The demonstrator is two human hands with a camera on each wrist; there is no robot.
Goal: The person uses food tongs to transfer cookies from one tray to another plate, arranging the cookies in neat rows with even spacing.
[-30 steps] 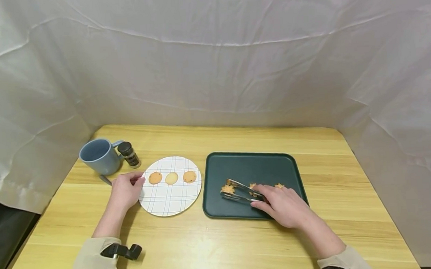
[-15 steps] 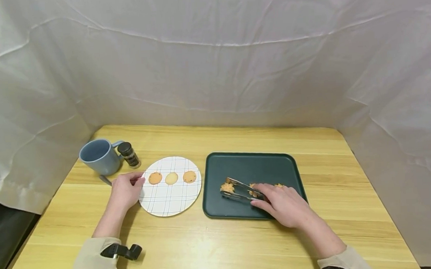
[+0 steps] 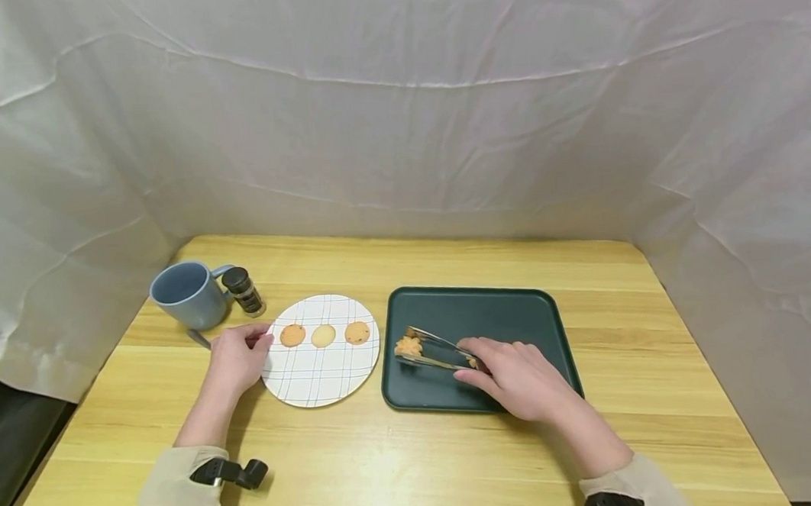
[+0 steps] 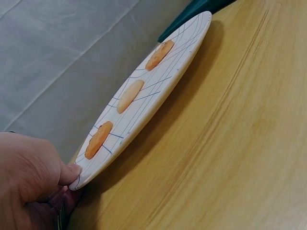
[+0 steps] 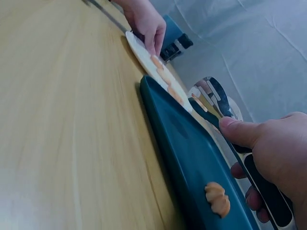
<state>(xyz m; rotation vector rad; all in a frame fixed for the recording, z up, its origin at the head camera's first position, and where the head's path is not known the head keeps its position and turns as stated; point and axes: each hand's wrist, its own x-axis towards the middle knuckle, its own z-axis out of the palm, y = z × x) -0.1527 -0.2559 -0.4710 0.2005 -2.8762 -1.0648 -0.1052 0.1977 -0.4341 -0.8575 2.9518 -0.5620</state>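
Observation:
My left hand (image 3: 235, 359) pinches the left rim of a round white plate (image 3: 312, 384) with a thin-lined check pattern. Three round cookies lie on it in a row, among them a pale one (image 4: 130, 96) in the middle. My right hand (image 3: 518, 378) grips metal tongs (image 3: 441, 341) with dark handles. Between the tong tips is a flower-shaped cookie (image 3: 408, 347), over the left part of a dark green tray (image 3: 533, 315). A swirled cookie (image 5: 218, 199) rests on the tray; in the head view my right hand hides part of the tray.
At the back left stand a blue mug (image 3: 198, 302) and a black-capped spice jar (image 3: 244, 292) by its handle. A thin grey handle (image 3: 198, 339) lies beside my left hand. Pale cloth (image 3: 400, 146) hangs behind the wooden table (image 3: 382, 468).
My right hand has moved left with the tongs, carrying the flower-shaped cookie toward the tray's left edge. The left hand and plate stay where they were.

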